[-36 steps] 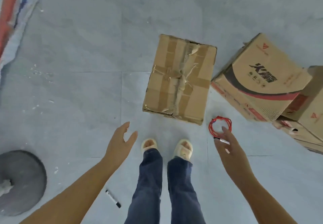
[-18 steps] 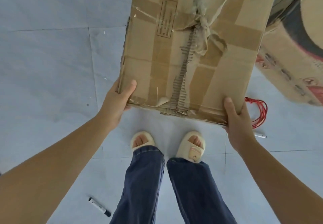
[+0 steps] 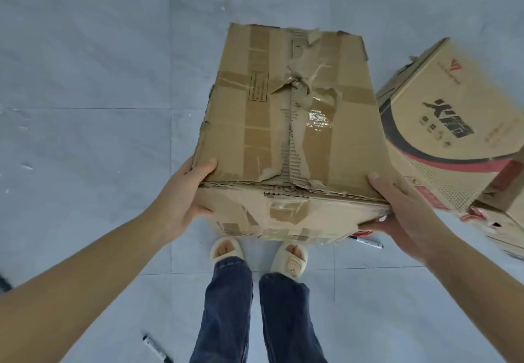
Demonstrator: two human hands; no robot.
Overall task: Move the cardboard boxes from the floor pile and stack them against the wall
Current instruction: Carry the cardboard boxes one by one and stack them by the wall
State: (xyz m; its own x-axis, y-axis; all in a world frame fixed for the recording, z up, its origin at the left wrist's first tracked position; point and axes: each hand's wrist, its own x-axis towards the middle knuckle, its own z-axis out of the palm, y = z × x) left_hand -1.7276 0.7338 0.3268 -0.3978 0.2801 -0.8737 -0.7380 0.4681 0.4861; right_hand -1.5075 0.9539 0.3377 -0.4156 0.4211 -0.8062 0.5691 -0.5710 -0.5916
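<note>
From the head view I count two cardboard boxes. The first, a worn brown cardboard box patched with tan tape and torn along its middle seam (image 3: 286, 124), is in my hold, raised above my feet. My left hand (image 3: 181, 201) has its grip on the near left corner, thumb on top and fingers curled onto the front face. My right hand (image 3: 402, 215) grips the near right corner the same way, thumb on top, fingers wrapped under the bottom edge. The second, a printed cardboard box with black and red curved stripes (image 3: 459, 136), lies tilted on the grey tiled floor (image 3: 85, 107) just beside the held box's right edge. Two black-and-white marker pens lie on the floor: one (image 3: 365, 241) beneath the held box's right corner, another (image 3: 156, 350) by my left leg. Open tile spreads to the left and ahead.
</note>
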